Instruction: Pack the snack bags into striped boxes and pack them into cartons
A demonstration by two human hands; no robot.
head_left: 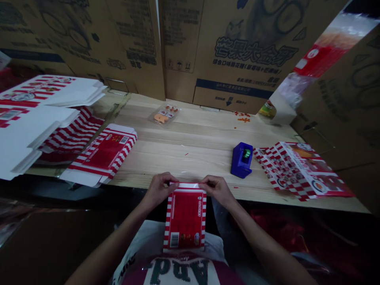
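Note:
A red carton with red-and-white striped edges [187, 217] lies between my body and the table's front edge, its barcode side up. At its far left corner my left hand [161, 189] is closed, thumb and fingers pinching the end. My right hand [219, 189] pinches the far right corner the same way. Both thumbs rest along the white-and-red end edge of the carton. Its underside is hidden. A blue tape dispenser [241, 160] stands on the table beyond my right hand.
Another red carton [107, 152] lies left, beside a stack of flat white-and-red cartons [50, 118]. A small clear packet [164, 115] rests mid-table, with orange bits [244, 119] farther right. Checkered printed packaging [303, 170] lies right. Large cardboard boxes [184, 51] wall the back.

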